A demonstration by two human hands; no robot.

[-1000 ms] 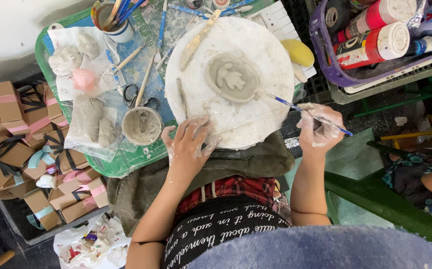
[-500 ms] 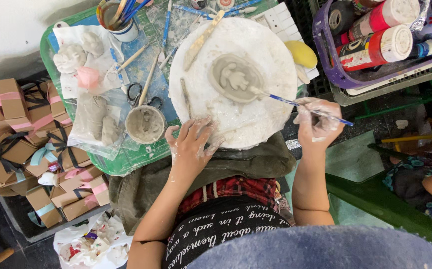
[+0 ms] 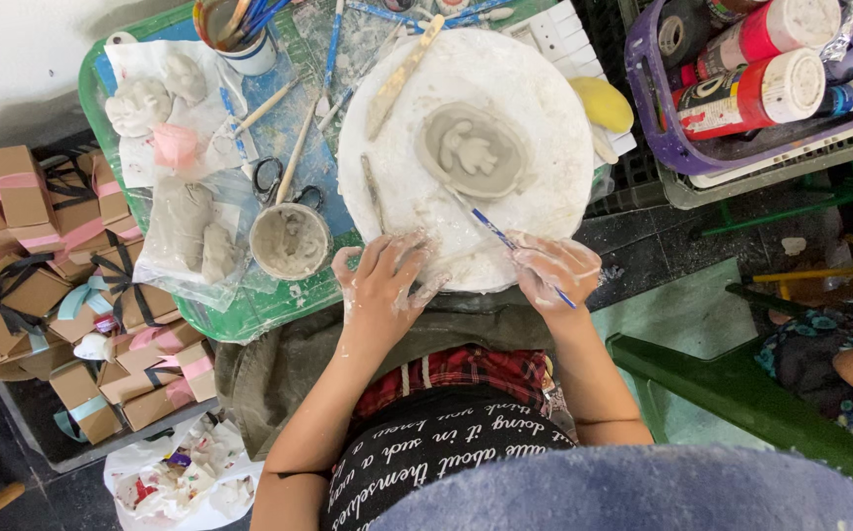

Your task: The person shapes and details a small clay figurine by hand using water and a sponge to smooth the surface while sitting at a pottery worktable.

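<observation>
Red bottles (image 3: 756,84) in purple basket (image 3: 658,118).

hands (image 3: 387,285) clay-smeared | arms bare | black top, white script | red plaid hem | olive apron

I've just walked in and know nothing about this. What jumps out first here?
The big white round board in the middle, carrying an oval grey clay relief. The clay-smeared right hand points a thin blue brush at it while the left hand rests on the board's near edge.
</observation>
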